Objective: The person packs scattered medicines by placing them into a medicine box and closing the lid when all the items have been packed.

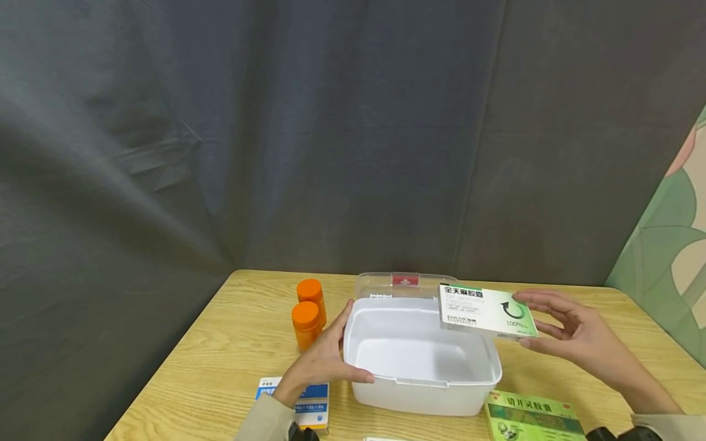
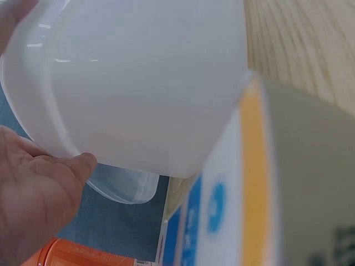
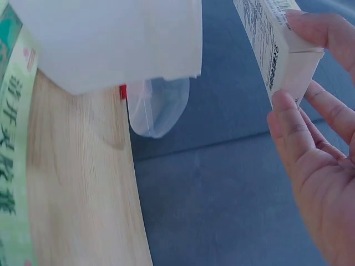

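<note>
While my right hand pinches the carton, my left grips the tub. Slack fingers could drop the carton below.

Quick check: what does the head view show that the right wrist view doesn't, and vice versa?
Only the head view shows the left hand, two orange bottles, the blue-and-white box and the inside of the white tub.

Only the right wrist view shows a barcode on the white box.

Both show the right hand pinching that box, the tub, clear lid, green box, table and curtain.
</note>
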### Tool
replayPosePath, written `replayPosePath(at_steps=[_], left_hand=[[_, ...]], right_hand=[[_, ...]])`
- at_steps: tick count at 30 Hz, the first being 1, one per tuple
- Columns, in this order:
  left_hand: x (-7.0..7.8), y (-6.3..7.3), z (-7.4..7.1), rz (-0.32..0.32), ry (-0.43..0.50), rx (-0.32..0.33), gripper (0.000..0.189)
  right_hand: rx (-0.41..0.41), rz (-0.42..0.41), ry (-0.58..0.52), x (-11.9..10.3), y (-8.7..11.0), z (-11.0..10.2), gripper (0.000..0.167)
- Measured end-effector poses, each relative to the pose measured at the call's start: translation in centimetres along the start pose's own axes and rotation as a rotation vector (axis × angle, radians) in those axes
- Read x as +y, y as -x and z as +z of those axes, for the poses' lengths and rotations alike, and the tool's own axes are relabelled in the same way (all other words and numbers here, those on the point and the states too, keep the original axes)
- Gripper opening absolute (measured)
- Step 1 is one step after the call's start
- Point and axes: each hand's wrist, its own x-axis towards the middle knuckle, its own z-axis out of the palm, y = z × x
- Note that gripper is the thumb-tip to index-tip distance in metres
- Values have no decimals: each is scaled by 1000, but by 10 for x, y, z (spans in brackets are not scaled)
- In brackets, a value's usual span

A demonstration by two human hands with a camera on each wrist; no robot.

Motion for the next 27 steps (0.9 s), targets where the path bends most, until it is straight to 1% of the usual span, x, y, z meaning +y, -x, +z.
replayPosePath(at_steps=[6, 13, 18, 27], left_hand=[[-1, 0, -1, 0, -2, 0, 121], [0, 1, -1, -13, 12, 9, 122], [0, 0, 0, -15, 15, 9, 122], [1, -1, 1, -29, -2, 18, 122]], right_hand=[[-14, -15, -34, -5, -7, 14, 60], [-43, -9, -26, -6, -14, 29, 59], [-49, -19, -49, -7, -18, 39, 58], [-71, 30, -66, -10, -26, 56, 55]])
